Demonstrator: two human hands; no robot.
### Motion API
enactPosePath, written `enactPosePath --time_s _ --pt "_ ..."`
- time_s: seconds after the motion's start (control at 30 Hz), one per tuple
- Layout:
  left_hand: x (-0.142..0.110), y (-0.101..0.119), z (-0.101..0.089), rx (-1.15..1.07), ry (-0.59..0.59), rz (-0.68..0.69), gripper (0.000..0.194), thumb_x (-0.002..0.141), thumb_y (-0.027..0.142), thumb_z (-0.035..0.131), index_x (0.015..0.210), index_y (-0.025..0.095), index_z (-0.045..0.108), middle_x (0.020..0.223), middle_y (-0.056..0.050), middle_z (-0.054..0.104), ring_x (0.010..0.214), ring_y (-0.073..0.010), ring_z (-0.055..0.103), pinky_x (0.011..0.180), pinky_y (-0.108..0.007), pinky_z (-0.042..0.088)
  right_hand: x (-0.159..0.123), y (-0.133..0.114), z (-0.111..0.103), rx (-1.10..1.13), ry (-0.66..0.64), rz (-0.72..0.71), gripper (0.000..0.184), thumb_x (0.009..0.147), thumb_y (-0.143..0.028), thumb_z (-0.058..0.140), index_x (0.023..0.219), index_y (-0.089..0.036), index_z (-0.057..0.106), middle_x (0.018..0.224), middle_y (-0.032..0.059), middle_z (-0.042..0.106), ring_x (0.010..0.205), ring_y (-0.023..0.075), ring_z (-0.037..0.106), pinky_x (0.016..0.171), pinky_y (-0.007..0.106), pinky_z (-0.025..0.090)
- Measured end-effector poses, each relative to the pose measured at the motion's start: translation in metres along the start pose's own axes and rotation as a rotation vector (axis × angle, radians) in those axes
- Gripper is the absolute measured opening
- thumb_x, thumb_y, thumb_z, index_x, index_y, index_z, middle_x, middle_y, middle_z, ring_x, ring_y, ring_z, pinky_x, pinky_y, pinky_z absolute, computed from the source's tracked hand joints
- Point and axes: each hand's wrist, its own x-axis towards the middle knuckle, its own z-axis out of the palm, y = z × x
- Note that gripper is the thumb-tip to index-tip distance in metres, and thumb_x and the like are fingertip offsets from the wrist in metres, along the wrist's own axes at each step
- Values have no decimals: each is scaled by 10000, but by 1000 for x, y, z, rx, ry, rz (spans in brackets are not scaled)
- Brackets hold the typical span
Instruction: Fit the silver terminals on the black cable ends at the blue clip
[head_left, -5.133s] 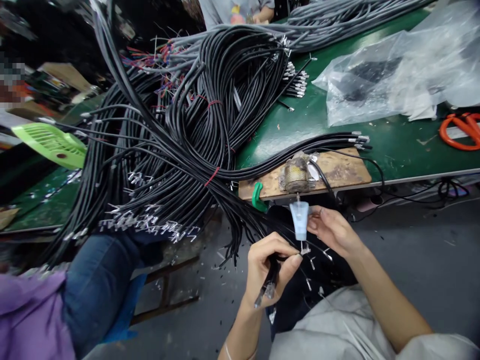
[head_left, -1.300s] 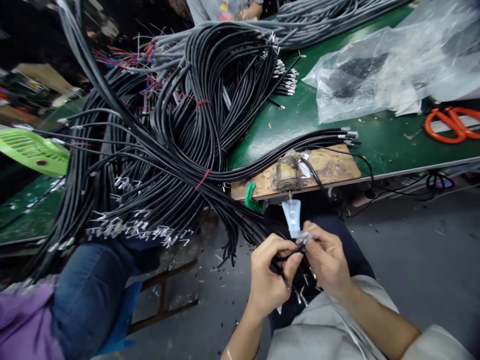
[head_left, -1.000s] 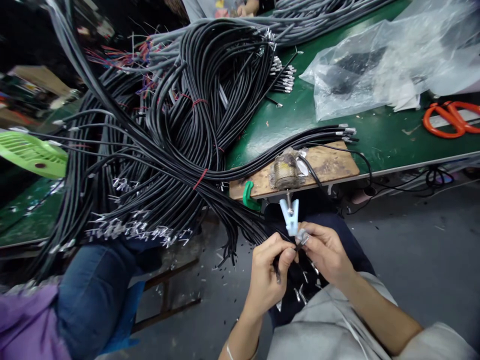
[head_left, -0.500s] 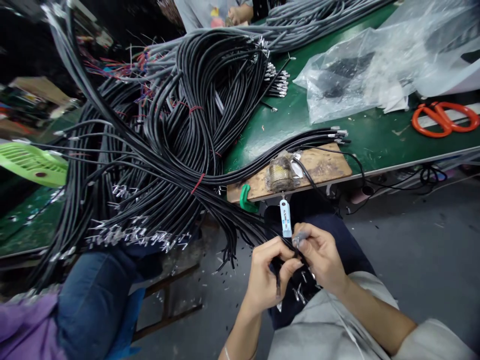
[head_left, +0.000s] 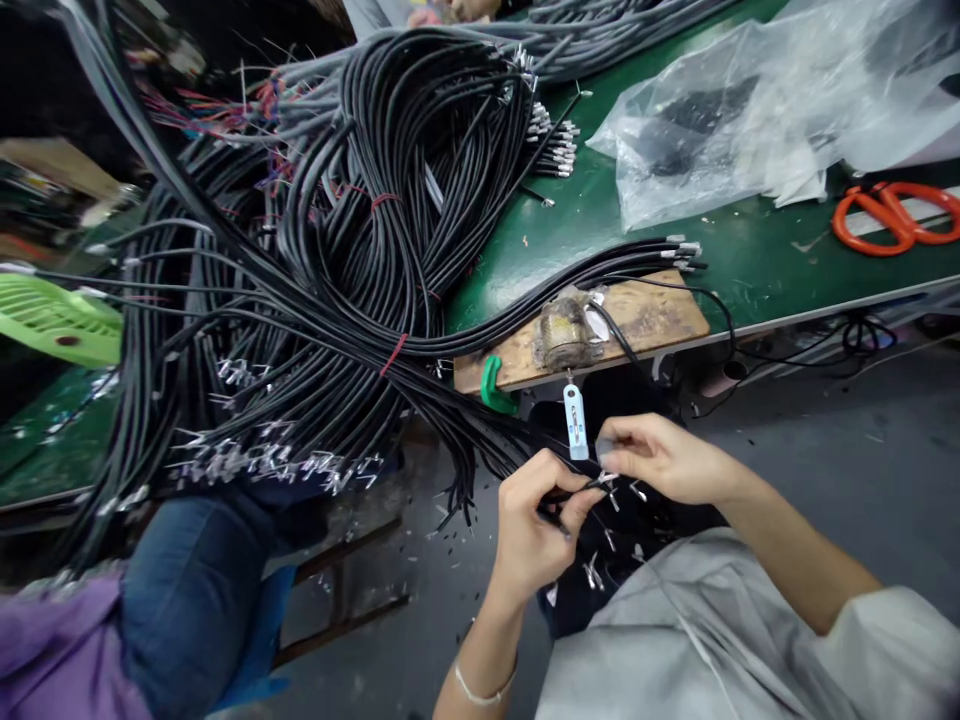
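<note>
My left hand (head_left: 536,520) is closed on a black cable (head_left: 555,497), pinching it near its end between thumb and fingers. Bare silvery wire ends (head_left: 606,478) stick out past the thumb. Just right of them, the fingertips of my right hand (head_left: 664,455) are pressed together around a small greyish thing (head_left: 606,450), too blurred to name. Above both hands, a light blue slotted plastic piece (head_left: 575,420) hangs from the shaft of a small grimy motor (head_left: 564,335). More cables with stripped ends lie across my lap.
The motor sits on a wooden board (head_left: 660,310) held by a green clamp (head_left: 495,385) at the green table's edge. Large bundles of black cable (head_left: 390,200) fill the left side. Orange-handled scissors (head_left: 874,222) and a plastic bag (head_left: 697,140) lie right. A person in purple (head_left: 67,650) sits left.
My right hand has moved slightly up and turned flatter, its wrist swinging to the right. The cable end in my left hand now points right, with bare wires showing between the hands.
</note>
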Motion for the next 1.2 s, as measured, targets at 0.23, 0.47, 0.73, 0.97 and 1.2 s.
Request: enactPosePath --time_s 0.23,0.47,0.73,0.97,1.2 --pt "-7 -2 -6 -87 101 36 138 765 134 722 698 177 610 620 12 579 571 -115 511 554 -228 387 21 -17 1 -171 308 -162 413 834 -510 607 638 -148 596 592 -11 530 566 113 464 541 243 361" --pt "-17 -5 -14 -66 -72 -87 192 863 225 618 683 158 602 593 3 534 544 -110 476 530 -234 335 -15 5 16 -171 249 -617 110 838 -105 646 925 -173 643 870 55 679 845 177 610 752 308 490" --pt "-19 -5 -12 -40 -96 -110 268 932 226 501 691 156 594 601 -5 542 555 -111 497 546 -229 337 -20 18 30 -244 272 -671 213 834 -2 578 956 -170 624 845 63 669 786 161 613 706 297 508" --pt "-18 -3 -8 -48 -30 -115 299 948 210 472 662 163 544 587 16 500 547 -99 467 549 -221 328 -21 25 37 -128 303 -488 115 890 -164 576 996 -194 609 836 33 604 742 146 579 684 270 495" --pt "-17 0 -2 -5 -5 -151 318 954 225 468 647 162 522 595 16 479 552 -101 449 547 -228 316 -14 25 57 -428 528 -707 96 884 -127 572 826 -142 646 736 58 606 690 156 501 666 308 426"
